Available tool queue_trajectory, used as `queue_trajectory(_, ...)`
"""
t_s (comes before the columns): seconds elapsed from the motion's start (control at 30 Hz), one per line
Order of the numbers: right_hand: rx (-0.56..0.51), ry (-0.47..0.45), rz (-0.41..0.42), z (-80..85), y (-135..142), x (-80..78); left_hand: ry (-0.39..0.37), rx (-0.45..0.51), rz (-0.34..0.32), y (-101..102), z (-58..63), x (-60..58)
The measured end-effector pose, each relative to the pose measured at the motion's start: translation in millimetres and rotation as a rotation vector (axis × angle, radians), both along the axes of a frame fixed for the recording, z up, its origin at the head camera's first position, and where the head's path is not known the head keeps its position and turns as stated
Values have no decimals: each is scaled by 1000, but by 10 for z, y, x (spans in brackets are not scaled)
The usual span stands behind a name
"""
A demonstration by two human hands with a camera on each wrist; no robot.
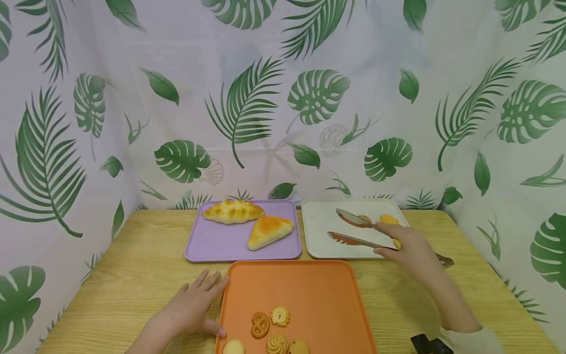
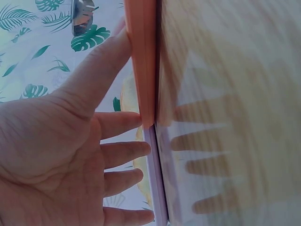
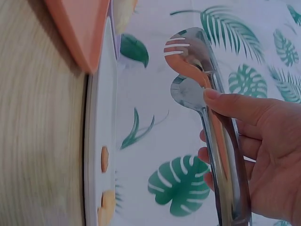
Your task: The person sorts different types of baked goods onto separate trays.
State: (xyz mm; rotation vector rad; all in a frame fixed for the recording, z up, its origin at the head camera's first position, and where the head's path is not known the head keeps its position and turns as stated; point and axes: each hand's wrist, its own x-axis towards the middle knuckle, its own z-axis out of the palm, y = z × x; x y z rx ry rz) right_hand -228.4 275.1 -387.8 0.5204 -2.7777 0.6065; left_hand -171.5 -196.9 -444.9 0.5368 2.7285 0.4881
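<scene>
My right hand [image 1: 413, 248] grips a pair of metal tongs [image 1: 353, 219] over the white tray [image 1: 318, 223]. Both tong ends point left and stand apart with nothing between them; in the right wrist view, the thumb presses one arm of the tongs [image 3: 225, 155] and the fingers wrap the other. Small cookies lie on the white tray, partly hidden by the hand and tongs. My left hand [image 1: 187, 305] is at the left rim of the orange tray [image 1: 314, 290], fingers spread, thumb on the rim. On that tray sit a pretzel [image 1: 260, 325], a ring-shaped cookie [image 1: 280, 316] and a swirl cookie [image 1: 277, 345].
Behind the orange tray, a purple tray [image 1: 212, 246] carries a braided bread [image 1: 233, 212] and a triangular bread [image 1: 269, 232]. A pale round cookie [image 1: 233, 347] lies near the orange tray's front left. Leaf-print cloth [image 1: 265, 123] encloses the wooden table [image 1: 132, 265] at the back and sides.
</scene>
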Motion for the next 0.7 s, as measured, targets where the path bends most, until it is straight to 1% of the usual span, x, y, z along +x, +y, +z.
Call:
queue_trajectory(0.13,-4,-23,38,3,-187,72,-3,1,6,3,2,2)
queue_trajectory(0.2,-4,-20,61,-6,-277,112,0,1,6,4,3,4)
queue_trajectory(0.33,-5,17,131,-38,-444,188,8,3,2,6,6,6)
queue_trajectory(0.43,12,22,180,-61,-554,238,14,6,1,8,8,12)
queue_trajectory(0.7,65,-32,317,-120,-782,341,18,3,4,9,1,3)
